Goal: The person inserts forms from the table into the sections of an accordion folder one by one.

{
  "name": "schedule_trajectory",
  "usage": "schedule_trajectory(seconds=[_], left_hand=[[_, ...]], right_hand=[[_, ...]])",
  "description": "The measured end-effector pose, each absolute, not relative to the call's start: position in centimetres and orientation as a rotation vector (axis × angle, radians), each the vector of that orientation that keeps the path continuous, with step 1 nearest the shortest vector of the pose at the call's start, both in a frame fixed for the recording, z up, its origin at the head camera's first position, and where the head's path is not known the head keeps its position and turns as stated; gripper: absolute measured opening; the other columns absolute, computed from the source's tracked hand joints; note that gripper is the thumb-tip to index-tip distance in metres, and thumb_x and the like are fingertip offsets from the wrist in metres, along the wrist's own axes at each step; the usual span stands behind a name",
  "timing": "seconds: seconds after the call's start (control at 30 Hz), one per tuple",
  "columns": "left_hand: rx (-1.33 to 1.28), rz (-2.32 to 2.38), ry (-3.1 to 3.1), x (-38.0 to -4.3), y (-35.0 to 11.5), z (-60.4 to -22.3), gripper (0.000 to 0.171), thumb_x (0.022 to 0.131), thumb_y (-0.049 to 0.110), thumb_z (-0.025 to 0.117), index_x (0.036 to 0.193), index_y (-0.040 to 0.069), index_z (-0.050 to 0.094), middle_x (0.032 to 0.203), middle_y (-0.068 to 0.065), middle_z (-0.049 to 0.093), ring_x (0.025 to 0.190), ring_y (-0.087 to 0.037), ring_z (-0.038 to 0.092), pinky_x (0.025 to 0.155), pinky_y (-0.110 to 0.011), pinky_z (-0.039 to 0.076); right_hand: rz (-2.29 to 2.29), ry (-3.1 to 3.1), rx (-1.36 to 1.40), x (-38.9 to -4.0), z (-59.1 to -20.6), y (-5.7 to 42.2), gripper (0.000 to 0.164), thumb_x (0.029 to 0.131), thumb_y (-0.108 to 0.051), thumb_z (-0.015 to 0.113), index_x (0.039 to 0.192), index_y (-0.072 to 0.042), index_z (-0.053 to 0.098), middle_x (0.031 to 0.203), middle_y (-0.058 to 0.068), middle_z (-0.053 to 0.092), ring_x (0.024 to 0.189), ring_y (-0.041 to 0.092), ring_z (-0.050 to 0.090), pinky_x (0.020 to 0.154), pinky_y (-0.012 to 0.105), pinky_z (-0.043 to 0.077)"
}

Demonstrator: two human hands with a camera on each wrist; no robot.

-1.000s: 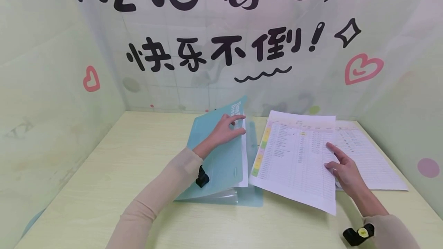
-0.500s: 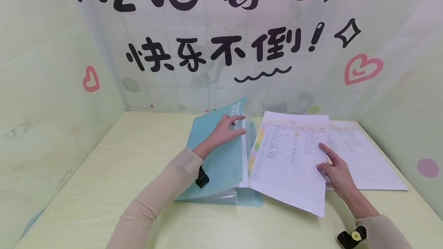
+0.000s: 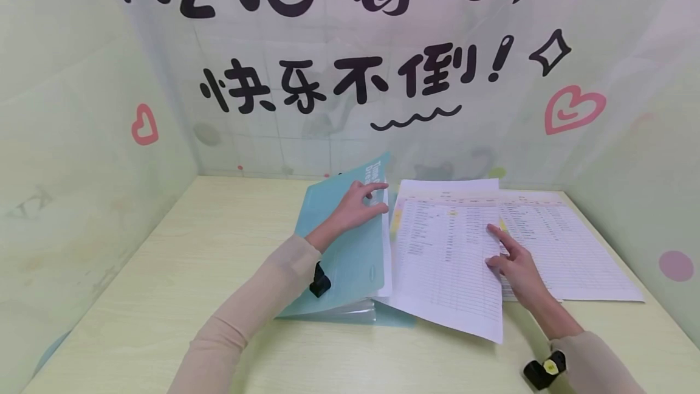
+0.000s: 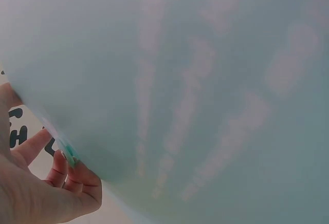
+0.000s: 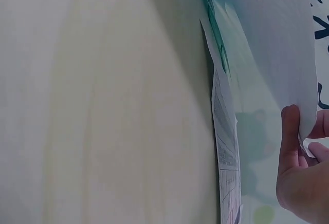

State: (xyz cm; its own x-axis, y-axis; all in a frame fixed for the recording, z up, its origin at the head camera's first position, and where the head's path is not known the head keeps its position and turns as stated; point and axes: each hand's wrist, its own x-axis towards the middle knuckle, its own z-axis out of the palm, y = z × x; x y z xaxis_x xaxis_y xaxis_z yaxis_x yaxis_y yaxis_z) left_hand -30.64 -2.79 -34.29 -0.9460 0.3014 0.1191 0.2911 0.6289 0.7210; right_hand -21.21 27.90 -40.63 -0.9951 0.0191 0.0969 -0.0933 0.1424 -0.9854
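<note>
A light-blue folder [image 3: 344, 275] with clear sleeves lies mid-table, its cover raised and tilted. My left hand [image 3: 354, 207] pinches the cover's right edge, along which a strip of white shows; in the left wrist view the cover [image 4: 216, 106] fills most of the picture. Between thumb and fingers, my right hand [image 3: 519, 269] holds the right edge of a printed table sheet [image 3: 443, 278]. That sheet is lifted and bowed, its left edge against the folder's opening. How far it reaches inside is hidden. In the right wrist view the fingers [image 5: 291, 126] grip the sheet's edge.
Another printed sheet [image 3: 585, 260] lies flat on the right of the pale wooden table [image 3: 180, 248], partly beneath the held one. Behind stands a wall sheet [image 3: 262, 145] with black lettering. Black wrist cameras are strapped to both forearms.
My right hand has carried the printed sheet leftward, and its coloured left margin has passed behind the folder's raised edge. More of the flat sheet shows. The left hand has stayed put.
</note>
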Motion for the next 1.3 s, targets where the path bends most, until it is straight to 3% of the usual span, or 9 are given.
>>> schedule_trajectory(seconds=[0.13,0.27,0.37,0.7,1.3], left_hand=[[0.506,1.245,2.825,-30.7,-2.7,-34.3,0.048,0.080,0.031,0.060,0.126,0.020,0.050,0.100,-0.007,0.039,0.089,-0.019,0.041,0.066,-0.028,0.035],[0.502,1.253,2.820,-30.7,-2.7,-34.3,0.048,0.080,0.029,0.060,0.126,0.020,0.050,0.101,-0.007,0.039,0.090,-0.019,0.041,0.066,-0.028,0.036],[0.499,1.262,2.813,-30.6,-2.7,-34.3,0.048,0.080,0.029,0.060,0.126,0.020,0.050,0.101,-0.007,0.038,0.091,-0.019,0.041,0.066,-0.029,0.036],[0.512,1.250,2.822,-30.5,-2.7,-34.2,0.048,0.080,0.030,0.061,0.126,0.019,0.050,0.100,-0.007,0.039,0.089,-0.019,0.041,0.065,-0.028,0.035],[0.507,1.240,2.823,-30.7,-2.6,-34.6,0.048,0.080,0.030,0.061,0.126,0.021,0.050,0.100,-0.006,0.039,0.089,-0.019,0.040,0.065,-0.028,0.036]], right_hand=[[1.984,-2.359,0.083,-21.8,-40.4,27.5,0.067,0.077,0.010,0.051,0.138,-0.006,0.027,0.133,0.012,0.030,0.082,0.003,0.048,0.059,0.019,0.041],[2.004,-2.379,0.116,-22.4,-40.2,27.1,0.067,0.077,0.010,0.049,0.138,-0.004,0.025,0.143,0.012,0.014,0.084,0.003,0.046,0.057,0.019,0.040],[2.035,-2.381,0.146,-22.9,-40.0,26.8,0.066,0.077,0.010,0.047,0.138,-0.003,0.025,0.144,0.013,0.010,0.089,0.005,0.046,0.059,0.019,0.042],[2.038,-2.492,0.113,-24.5,-39.7,26.0,0.065,0.079,0.005,0.046,0.139,-0.010,0.026,0.139,0.015,0.021,0.107,0.027,0.037,0.068,0.025,0.043],[2.084,-2.510,0.154,-27.3,-40.0,24.1,0.065,0.077,0.008,0.046,0.138,-0.010,0.030,0.138,0.015,0.025,0.108,0.029,0.036,0.070,0.023,0.042]])
